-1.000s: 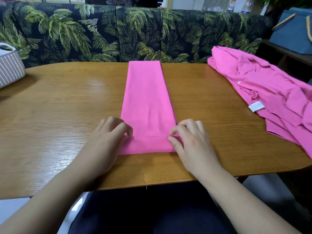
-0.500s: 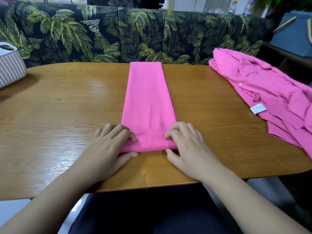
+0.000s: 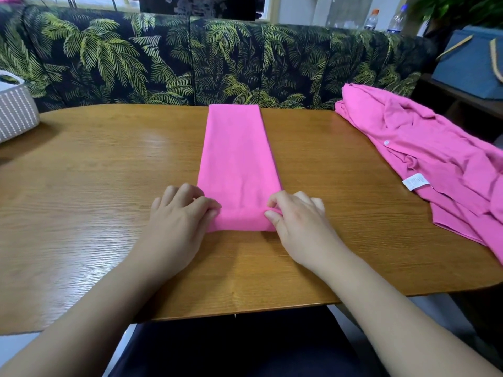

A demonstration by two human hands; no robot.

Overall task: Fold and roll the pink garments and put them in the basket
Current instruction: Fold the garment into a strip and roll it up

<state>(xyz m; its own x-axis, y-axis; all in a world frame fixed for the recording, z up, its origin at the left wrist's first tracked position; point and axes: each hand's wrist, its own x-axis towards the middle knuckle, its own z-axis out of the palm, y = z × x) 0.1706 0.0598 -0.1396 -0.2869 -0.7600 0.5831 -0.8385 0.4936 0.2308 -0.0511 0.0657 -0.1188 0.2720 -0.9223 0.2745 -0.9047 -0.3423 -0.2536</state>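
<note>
The folded pink garment (image 3: 235, 161) lies as a long, narrow, smooth-faced strip down the middle of the wooden bench (image 3: 95, 191), its near end turned over into a small, soft roll. The left hand (image 3: 179, 221) grips the roll's left end with curled fingers, and the right hand (image 3: 296, 221) pinches the right end between thumb and fingertips; both hold the cloth, neither spread flat. The risk from here, as I judge it, is a crooked roll: if one hand advances faster than the other, the tube will cone out and spiral off the strip's line. The knit looks thin and limp, so a slack start could leave a loose core that unwinds once released, and the layered fold along the strip's right edge might slide apart if it is dragged rather than rolled. The varnished, glossy woodgrain offers little grip, so the whole strip may skate away instead of winding up. A second pink garment (image 3: 424, 159), a rumpled, creased, buttoned piece with a white label, waits unfolded at the right, draping over the bench edge. The woven, pale basket (image 3: 16, 112) stands at the far left, well apart from the hands.
</note>
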